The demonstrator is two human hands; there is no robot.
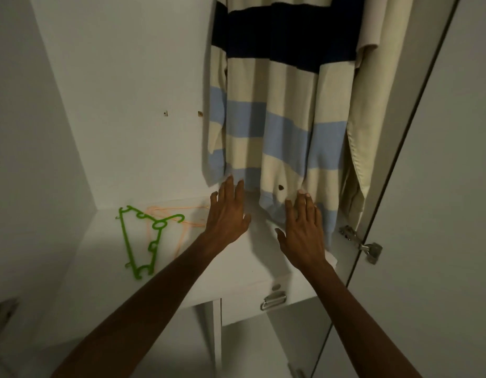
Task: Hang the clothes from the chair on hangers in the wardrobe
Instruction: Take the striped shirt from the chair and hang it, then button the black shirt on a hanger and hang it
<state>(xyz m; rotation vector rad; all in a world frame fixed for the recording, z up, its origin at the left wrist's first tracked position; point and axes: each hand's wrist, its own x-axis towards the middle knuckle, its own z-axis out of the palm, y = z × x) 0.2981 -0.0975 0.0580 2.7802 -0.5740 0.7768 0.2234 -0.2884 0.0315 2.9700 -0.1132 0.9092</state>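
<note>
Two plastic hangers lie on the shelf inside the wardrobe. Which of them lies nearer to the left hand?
The pale orange thin plastic hanger: its arm reaches almost to the left hand, while the bright green plastic hanger lies farther left on the white shelf.

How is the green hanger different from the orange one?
The green hanger is bright and thick, while the orange hanger is pale, thin and hard to see against the white shelf. The green hanger lies nearer the left wall; the orange hanger reaches towards the left hand. Both lie flat on the shelf, overlapping, with no clothes on them.
</note>
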